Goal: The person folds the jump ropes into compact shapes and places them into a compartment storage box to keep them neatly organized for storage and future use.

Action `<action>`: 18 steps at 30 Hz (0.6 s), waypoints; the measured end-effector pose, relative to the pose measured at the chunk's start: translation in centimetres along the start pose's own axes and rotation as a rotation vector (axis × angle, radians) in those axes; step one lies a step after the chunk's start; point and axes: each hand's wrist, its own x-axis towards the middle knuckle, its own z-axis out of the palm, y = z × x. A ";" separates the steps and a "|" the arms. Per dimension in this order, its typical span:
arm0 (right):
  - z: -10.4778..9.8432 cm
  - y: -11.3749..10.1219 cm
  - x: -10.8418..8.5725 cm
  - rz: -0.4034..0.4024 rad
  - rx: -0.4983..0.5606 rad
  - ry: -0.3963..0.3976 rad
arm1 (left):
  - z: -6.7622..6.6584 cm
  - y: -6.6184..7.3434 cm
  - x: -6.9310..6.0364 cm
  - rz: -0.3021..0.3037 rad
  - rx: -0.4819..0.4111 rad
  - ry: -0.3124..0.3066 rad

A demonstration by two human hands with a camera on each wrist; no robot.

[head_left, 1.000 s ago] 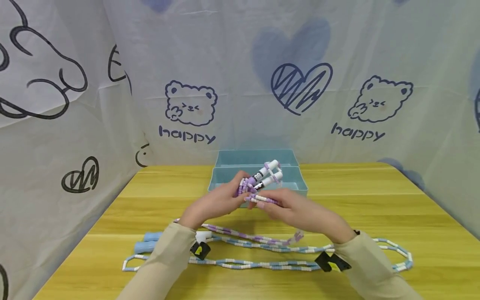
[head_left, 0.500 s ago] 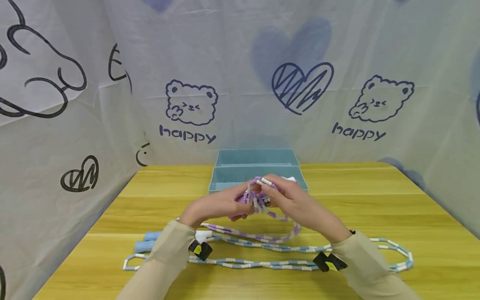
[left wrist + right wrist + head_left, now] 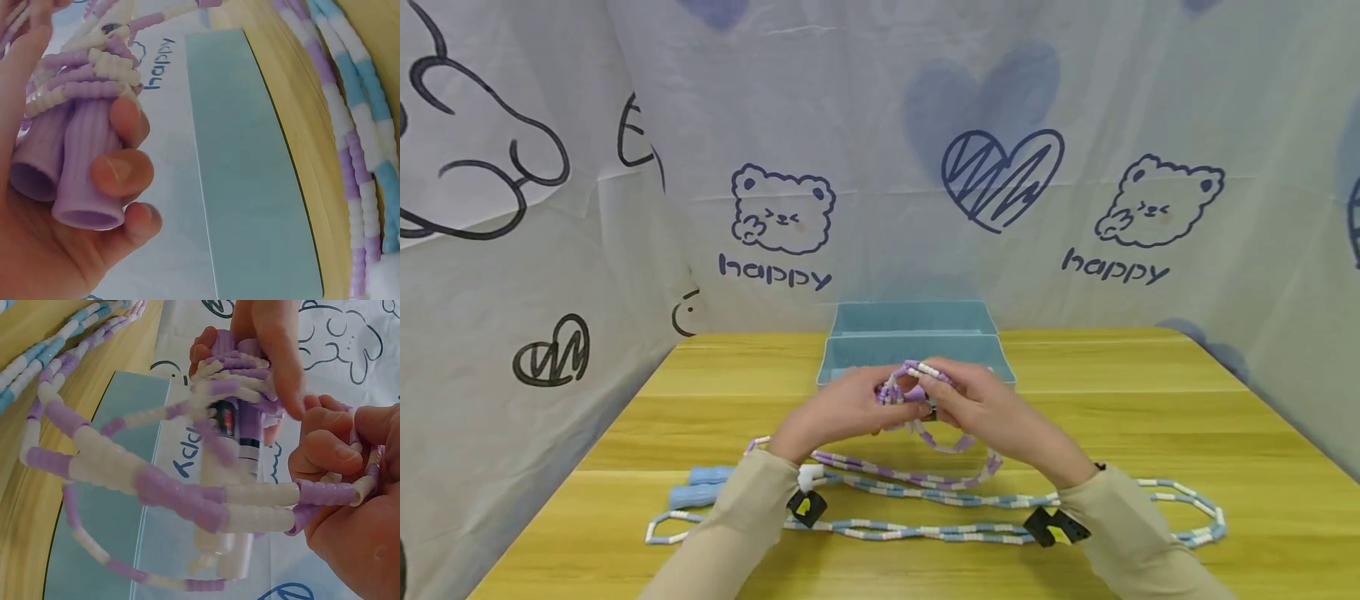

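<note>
We see purple handles [image 3: 90, 156] in ribbed, matt plastic and purple-and-white beads [image 3: 178, 497] in ridged plastic with a soft gloss. The blue box [image 3: 250, 169] looks like smooth, dull plastic, while the tabletop [image 3: 700, 375] shows wood grain under a faint sheen. We take the creased backdrop [image 3: 887, 158] and the sleeves [image 3: 741, 512] for matt cloth.

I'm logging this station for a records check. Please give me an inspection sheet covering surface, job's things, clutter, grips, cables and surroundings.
Surface: wooden table.
Job's things: purple-and-white rope, partly wound around its two handles; another part lies on the table.
Clutter: blue-and-white rope laid out nearer the person; open teal box farther back.
Left grip: holds both handles.
Right grip: holds strands of the purple-and-white rope.
Cables: nothing seen.
Surroundings: printed cloth behind and at both sides.
</note>
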 end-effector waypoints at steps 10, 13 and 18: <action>-1.7 0.0 -0.3 0.031 -0.114 0.083 | 0.1 -0.1 0.0 -0.005 0.201 0.065; -2.9 -0.2 -0.6 0.113 -0.125 0.132 | 0.0 -0.2 0.1 -0.014 0.196 0.036; -4.8 -0.3 -1.1 0.172 -0.080 0.180 | -0.1 -0.4 0.3 0.001 0.153 -0.012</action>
